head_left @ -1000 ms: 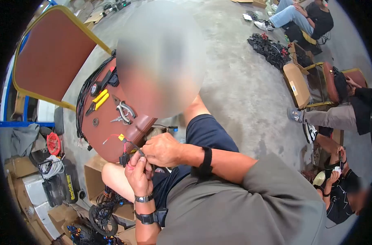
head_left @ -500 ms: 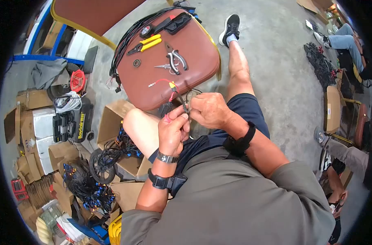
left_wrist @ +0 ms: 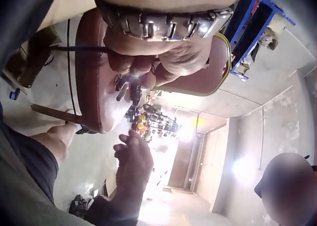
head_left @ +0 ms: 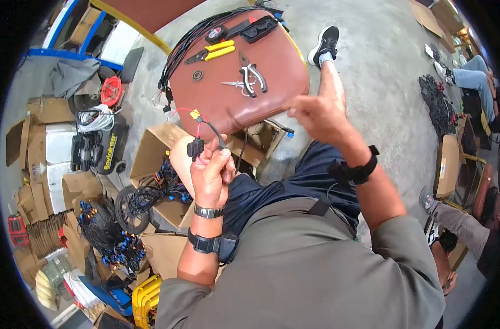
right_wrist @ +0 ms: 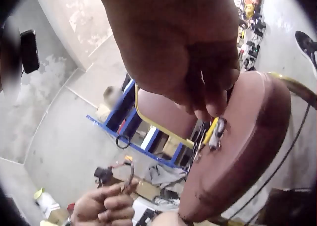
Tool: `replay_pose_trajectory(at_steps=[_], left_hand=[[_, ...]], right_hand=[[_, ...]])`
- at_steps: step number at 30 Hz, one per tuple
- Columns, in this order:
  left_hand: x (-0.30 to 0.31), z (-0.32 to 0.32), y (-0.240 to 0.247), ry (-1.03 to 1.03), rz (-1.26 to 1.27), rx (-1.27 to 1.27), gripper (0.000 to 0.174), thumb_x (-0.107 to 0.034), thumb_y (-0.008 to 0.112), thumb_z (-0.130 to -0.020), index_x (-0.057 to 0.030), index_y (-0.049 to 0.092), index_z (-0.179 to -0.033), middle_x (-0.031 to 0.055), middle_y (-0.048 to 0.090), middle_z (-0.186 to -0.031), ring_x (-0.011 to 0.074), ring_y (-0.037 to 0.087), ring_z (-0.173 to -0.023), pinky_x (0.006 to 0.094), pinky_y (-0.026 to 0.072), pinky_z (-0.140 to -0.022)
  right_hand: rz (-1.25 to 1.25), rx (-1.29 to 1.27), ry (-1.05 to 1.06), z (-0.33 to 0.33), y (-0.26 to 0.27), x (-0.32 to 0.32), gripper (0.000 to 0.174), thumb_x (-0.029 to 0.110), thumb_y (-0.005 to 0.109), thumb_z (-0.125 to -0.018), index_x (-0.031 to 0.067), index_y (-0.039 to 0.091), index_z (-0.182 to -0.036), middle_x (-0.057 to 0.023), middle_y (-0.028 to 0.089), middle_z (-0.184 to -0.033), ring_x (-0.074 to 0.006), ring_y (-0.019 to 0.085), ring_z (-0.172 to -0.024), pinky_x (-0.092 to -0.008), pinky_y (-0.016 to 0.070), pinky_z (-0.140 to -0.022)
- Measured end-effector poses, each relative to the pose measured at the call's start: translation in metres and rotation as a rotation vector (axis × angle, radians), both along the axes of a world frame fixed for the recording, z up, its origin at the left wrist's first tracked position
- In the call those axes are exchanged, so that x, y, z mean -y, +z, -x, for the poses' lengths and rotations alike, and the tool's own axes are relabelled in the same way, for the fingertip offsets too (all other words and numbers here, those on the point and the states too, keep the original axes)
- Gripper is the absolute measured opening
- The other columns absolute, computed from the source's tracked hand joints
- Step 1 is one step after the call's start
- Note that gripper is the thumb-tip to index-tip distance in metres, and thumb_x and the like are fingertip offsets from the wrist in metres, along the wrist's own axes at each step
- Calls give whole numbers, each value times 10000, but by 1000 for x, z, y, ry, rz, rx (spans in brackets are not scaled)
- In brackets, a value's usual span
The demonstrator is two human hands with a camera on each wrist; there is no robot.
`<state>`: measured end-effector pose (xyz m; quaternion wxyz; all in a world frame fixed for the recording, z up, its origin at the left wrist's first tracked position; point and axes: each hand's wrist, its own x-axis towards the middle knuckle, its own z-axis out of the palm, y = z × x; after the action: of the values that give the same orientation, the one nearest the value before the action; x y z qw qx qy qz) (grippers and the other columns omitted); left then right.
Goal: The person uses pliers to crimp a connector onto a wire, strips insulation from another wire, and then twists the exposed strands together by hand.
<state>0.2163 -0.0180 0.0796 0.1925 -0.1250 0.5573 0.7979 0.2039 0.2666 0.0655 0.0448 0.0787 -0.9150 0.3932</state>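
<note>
Between thumb and fingers my left hand [head_left: 211,172] pinches a black cable [head_left: 214,129], part of a small wiring harness. A black plastic holder [head_left: 195,148], thin red wires and a yellow connector [head_left: 195,114] stick out beyond the fingers. My right hand [head_left: 321,118] is raised near the front right of the brown chair seat [head_left: 200,101], fingers loosely bent around nothing. Pliers [head_left: 257,79] with grey-and-black handles lie on the seat, the tool closest to that hand. Yellow-handled pliers [head_left: 220,50] and a small dark ring [head_left: 197,75] lie farther left.
Black cables [head_left: 176,52] run along the seat's far left edge, near a black tray [head_left: 259,28]. An open cardboard box [head_left: 151,148] with bundled wires stands by the left knee. Boxes and a wheel [head_left: 132,211] crowd the left floor. Other people sit at the far right.
My right hand has left the cable and moved right and up toward the seat. The left hand keeps the harness, now farther left. The head view has swung, showing more of the seat.
</note>
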Motion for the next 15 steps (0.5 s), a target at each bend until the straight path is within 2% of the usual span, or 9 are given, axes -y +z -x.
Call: replay_pose_trajectory(at_steps=[1, 3, 7, 10, 13, 15], left_hand=[[0, -1, 3, 5, -9, 18, 309, -3, 610, -901, -23, 606, -1210, 4, 518, -632, 98, 426, -451, 221, 324, -424], [2, -5, 1, 13, -40, 27, 312, -4, 609, -904, -14, 596, -1216, 3, 522, -647, 97, 431, -460, 225, 331, -426], [6, -10, -1, 65, -34, 48, 291, -11, 606, -911, -2, 597, -1202, 9, 535, -670, 98, 440, -471, 227, 339, -429], [6, -10, -1, 95, -51, 31, 287, -12, 605, -912, 4, 595, -1199, 14, 540, -676, 99, 445, -477, 225, 340, -429], [7, -12, -3, 93, -76, 19, 299, -8, 605, -907, 11, 590, -1205, 18, 542, -665, 97, 448, -480, 223, 340, -429], [8, -12, -3, 56, -83, 9, 325, -10, 609, -901, 17, 586, -1224, 23, 554, -664, 94, 455, -483, 219, 345, -432]], right_hand=[[-13, 15, 56, -1, 2, 8, 199, 28, 618, -846, 65, 695, -1026, -164, 681, -782, -327, 672, -746, -400, 529, -680], [82, 40, 136, -2, -36, 24, 229, 89, 644, -822, 78, 670, -1049, -197, 677, -772, -406, 671, -776, -484, 520, -674], [17, 44, 202, -2, -55, 38, 281, 73, 625, -827, 91, 649, -1106, -205, 684, -801, -402, 674, -791, -485, 532, -694], [-36, 74, 150, -3, -43, 38, 239, 81, 608, -841, 82, 660, -1074, -200, 685, -800, -401, 673, -802, -482, 534, -708], [76, 58, 105, 0, -44, 33, 182, 90, 616, -843, 59, 679, -1012, -200, 687, -813, -402, 669, -815, -477, 533, -720], [201, 67, 63, -2, -41, 33, 146, 104, 633, -846, 45, 686, -968, -190, 688, -804, -364, 686, -789, -442, 537, -707]])
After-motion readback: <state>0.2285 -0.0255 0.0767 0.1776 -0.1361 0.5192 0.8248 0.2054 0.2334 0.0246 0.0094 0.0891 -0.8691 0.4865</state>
